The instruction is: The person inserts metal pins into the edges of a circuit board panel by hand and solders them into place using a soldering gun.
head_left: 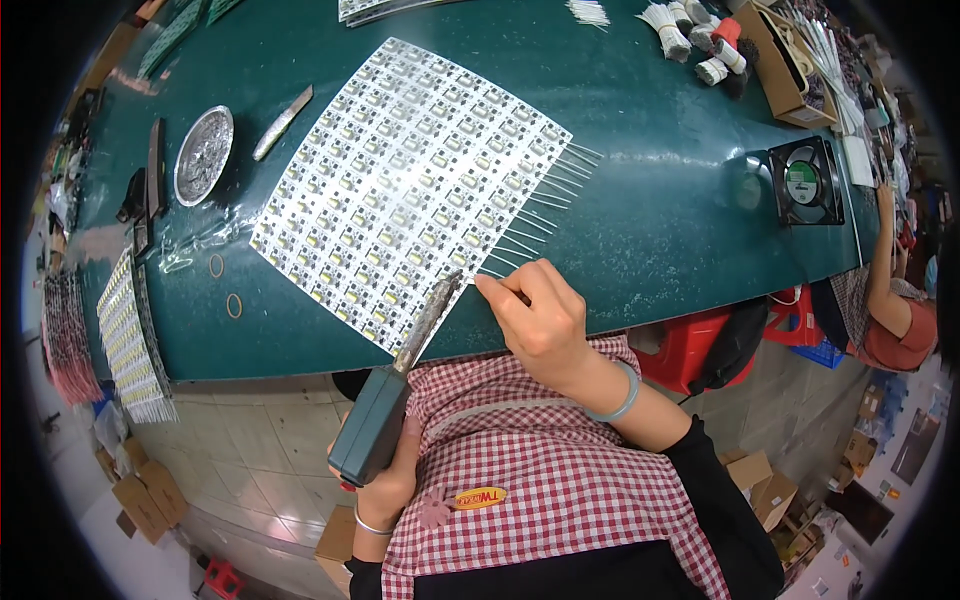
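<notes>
Left hand clasps my dark-green soldering gun toward one o'clock. Right hand apparently pinches white wire, steadying it.

Bold lettering stands on the elongated yellow patch on the person's red-and-white checked apron, upside down to the camera. The round green-and-white label at the hub of the black fan bears print too small to read.

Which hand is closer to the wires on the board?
Right. The right hand is at the lower wires; the left hand is farther, lower left, holding the tool.
</notes>
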The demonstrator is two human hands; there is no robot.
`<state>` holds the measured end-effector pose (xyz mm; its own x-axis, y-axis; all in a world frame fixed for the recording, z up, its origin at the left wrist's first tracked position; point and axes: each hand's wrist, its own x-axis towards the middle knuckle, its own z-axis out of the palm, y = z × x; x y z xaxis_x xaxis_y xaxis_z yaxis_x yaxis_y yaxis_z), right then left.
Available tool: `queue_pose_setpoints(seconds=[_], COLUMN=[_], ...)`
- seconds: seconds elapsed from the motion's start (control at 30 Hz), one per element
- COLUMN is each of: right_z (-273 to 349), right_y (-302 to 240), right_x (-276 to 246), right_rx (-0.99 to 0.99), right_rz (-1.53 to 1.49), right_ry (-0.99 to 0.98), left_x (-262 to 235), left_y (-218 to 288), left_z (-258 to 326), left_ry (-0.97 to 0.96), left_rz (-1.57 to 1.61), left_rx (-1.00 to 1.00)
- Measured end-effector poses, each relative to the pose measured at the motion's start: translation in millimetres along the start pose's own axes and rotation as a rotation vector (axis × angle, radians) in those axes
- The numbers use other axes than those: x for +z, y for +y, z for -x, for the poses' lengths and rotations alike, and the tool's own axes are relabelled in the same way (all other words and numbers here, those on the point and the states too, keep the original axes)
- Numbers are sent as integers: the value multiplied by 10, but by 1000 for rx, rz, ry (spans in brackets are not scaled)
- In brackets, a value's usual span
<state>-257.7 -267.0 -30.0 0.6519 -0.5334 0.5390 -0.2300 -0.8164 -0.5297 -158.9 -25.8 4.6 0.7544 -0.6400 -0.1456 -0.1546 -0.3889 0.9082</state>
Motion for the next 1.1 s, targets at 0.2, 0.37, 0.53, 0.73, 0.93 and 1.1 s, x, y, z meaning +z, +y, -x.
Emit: queue_pose_setpoints(seconds=[0.2,0.37,0.53,0.73,0.93,1.1], right_z=[-5,-21,-10,3,-3,11], right_y=[6,-5,-27,-15,-20,-19], right_x=[2,-29,-9,-6,-11,-6], right_rx=[-11,-60,-81,-69,-74,-72], right_rz=[-11,-7,-39,-35,-32,-20], right_ry=[12,69,58,2,-13,-16], left_x=[-9,-22,-31,-14,80,59], left_y=[63,136,131,172,190,212], left_z=[-28,12,24,0,-81,-99], left_ry=[-37,-46,-30,-24,50,-6], left_rz=[-41,-25,-39,-104,-113,-206], left_rx=[35,-22,-46,-29,101,152])
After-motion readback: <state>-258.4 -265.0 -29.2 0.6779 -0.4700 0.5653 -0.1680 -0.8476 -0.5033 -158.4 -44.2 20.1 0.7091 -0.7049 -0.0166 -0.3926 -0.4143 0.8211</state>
